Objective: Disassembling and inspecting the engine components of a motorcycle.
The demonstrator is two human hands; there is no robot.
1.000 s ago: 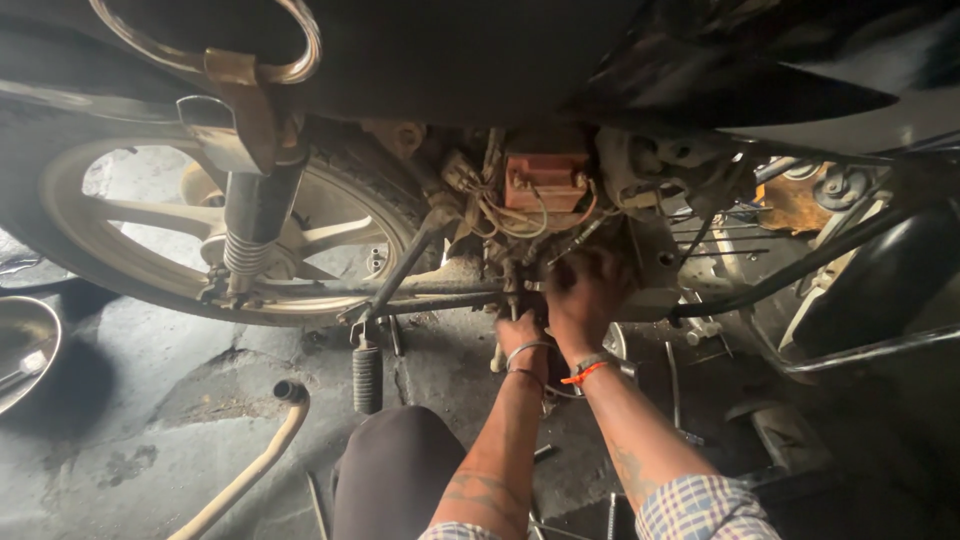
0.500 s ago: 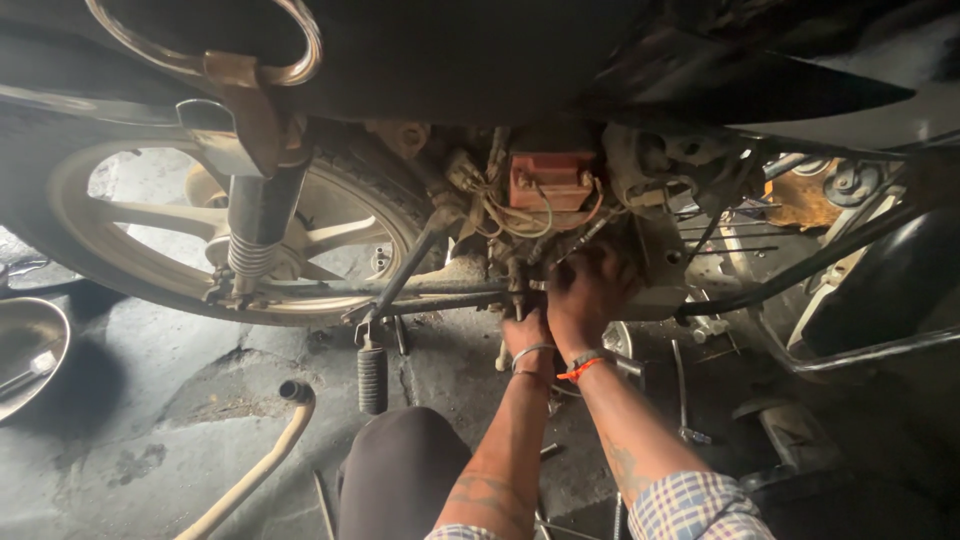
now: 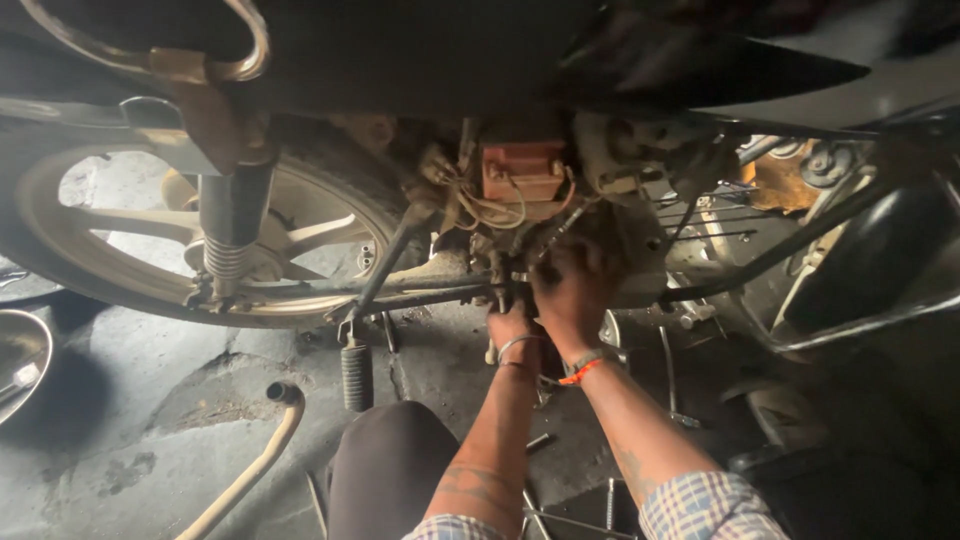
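Both hands are staying pressed into the motorcycle's underside, barely shifted from a moment ago: the right hand [image 3: 572,292] is curling around a dark part just below the red battery [image 3: 523,172], the left hand [image 3: 513,326] beneath it, its grip hidden.

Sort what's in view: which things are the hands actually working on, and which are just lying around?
In hand:
left hand
right hand
motorcycle frame rail
orange battery box just above

Lying about:
curved exhaust pipe
metal bowl
loose rods on the floor
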